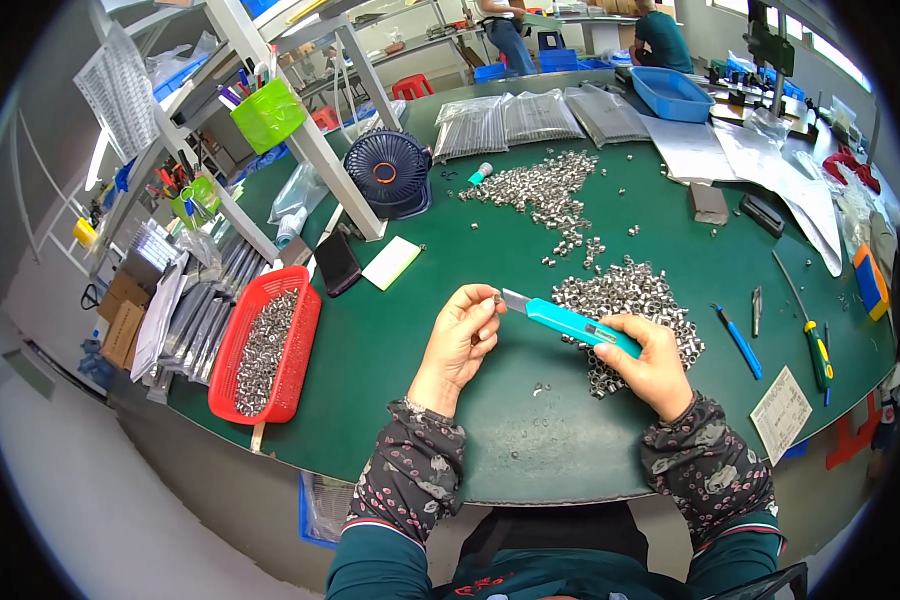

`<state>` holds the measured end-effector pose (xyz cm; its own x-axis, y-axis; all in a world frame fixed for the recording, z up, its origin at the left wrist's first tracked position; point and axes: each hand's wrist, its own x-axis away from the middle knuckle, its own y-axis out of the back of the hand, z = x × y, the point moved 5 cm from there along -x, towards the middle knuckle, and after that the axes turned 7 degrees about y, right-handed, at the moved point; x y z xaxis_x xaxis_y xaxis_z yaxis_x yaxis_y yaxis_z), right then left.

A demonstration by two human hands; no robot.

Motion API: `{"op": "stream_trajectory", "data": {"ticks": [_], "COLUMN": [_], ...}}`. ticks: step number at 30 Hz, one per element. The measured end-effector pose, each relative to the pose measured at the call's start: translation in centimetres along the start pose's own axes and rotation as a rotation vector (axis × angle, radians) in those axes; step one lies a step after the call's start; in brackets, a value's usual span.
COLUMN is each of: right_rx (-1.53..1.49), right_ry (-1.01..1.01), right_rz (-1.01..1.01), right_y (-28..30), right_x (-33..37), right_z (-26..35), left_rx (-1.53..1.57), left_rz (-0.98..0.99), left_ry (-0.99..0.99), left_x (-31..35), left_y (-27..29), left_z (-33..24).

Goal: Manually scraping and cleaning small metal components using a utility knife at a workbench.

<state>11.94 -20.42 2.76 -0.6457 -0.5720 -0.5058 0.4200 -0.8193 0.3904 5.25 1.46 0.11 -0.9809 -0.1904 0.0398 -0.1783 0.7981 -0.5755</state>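
The right hand (652, 362) was clamped around the handle of a turquoise utility knife (570, 322), a slim plastic bar with a short bare steel blade at its tip. The knife's long axis ran from lower right to upper left, and the blade pointed at the left hand (464, 335). There, thumb and fingertips were pinched together on a small metal part (497, 297) (too small to make out its shape), with the blade tip just beside it. Both hands were held above the green table (400, 340), whose mat looked smooth and matte.

Just behind the right hand lay a heap of small shiny metal sleeves (625, 295), short and cylindrical, and a looser scatter of the same pieces (545, 190) spread farther back. At the left edge of the table sat a red plastic mesh basket (300, 345), oblong and filled with more grey metal pieces. A blue pen (739, 341) and a screwdriver with a green and yellow handle (818, 352) lay to the right, well apart from the hands.
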Motion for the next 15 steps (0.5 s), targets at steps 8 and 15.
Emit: {"op": "stream_trajectory", "data": {"ticks": [8,15], "right_rx": [-0.062,-0.034], "right_ry": [-0.142,-0.163], "right_rz": [0.114,0.143], "right_y": [-0.43,-0.36], "right_x": [-0.02,0.06], "right_z": [-0.55,-0.82], "left_rx": [0.043,0.015], "left_rz": [0.03,0.077], "left_ry": [0.014,0.031], "left_x": [-0.07,-0.07], "left_y": [-0.07,-0.02], "left_z": [-0.03,0.34]}}
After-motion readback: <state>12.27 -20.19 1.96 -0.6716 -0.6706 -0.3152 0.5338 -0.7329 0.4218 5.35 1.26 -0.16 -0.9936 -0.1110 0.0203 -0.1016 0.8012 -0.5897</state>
